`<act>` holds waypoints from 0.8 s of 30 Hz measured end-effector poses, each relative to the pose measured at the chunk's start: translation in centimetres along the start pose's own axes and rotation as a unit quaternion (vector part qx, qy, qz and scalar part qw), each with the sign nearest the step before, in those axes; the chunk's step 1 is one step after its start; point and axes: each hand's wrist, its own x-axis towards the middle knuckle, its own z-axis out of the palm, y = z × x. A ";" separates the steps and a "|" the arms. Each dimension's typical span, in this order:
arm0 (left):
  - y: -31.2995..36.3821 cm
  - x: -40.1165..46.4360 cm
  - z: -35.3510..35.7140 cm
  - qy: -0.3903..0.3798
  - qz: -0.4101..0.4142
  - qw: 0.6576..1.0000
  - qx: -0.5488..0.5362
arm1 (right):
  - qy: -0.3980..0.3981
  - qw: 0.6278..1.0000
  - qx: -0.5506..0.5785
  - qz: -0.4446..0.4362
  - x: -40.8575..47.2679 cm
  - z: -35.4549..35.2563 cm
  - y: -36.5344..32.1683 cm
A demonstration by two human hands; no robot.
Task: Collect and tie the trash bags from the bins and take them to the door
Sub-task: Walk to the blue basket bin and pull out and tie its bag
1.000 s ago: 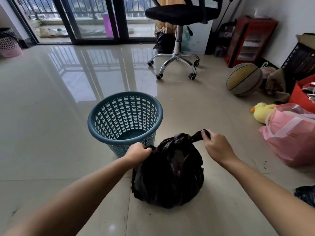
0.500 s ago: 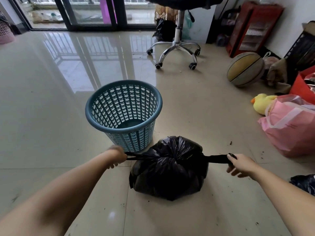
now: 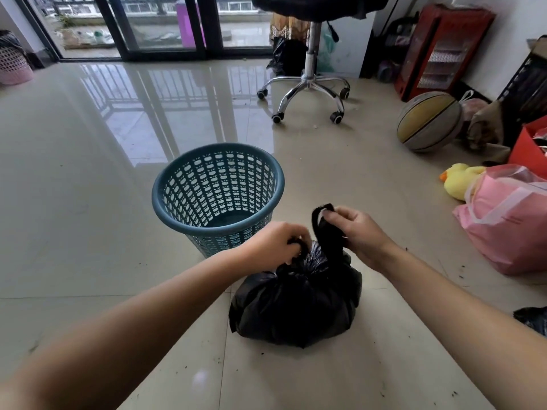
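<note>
Far left by the glass doors there's one pink basket (image 3: 13, 66) with a dark liner, then mid-floor one teal plastic bin (image 3: 217, 196), upright, nothing showing inside it. Left hand (image 3: 273, 245) comes in low from the left, forearm stretched out, fingers curled tight round the gathered neck of the black trash bag (image 3: 296, 306), which sits on the tiled floor (image 3: 88, 232) just in front of the bin, touching or nearly touching it, hard to say. Right hand (image 3: 359, 232) is a bit higher, wrist bent, thumb and fingers pinching one black strip of the bag that loops up over the fingertips. Further right: one office chair (image 3: 310, 69), one worn basketball (image 3: 429, 121), one yellow duck toy (image 3: 458, 180), one pink plastic bag (image 3: 509, 220) whose small print is too blurry to read
</note>
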 end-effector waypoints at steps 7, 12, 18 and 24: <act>0.0 0.5 0.3 0.089 -0.030 0.992 -0.088 | -0.113 0.989 -0.094 0.004 -1.2 1.4 0.5; -0.2 0.6 -0.1 0.046 -0.053 0.996 -0.057 | -0.161 0.984 -0.065 0.041 -1.4 1.7 -0.4; -2.1 0.9 0.4 -0.003 -0.104 0.982 -0.158 | -0.179 0.961 -0.207 0.030 -1.2 1.1 0.1; -3.4 1.2 1.0 -0.076 -0.110 0.865 -0.483 | -0.115 0.955 -0.274 0.022 -0.6 -2.6 1.5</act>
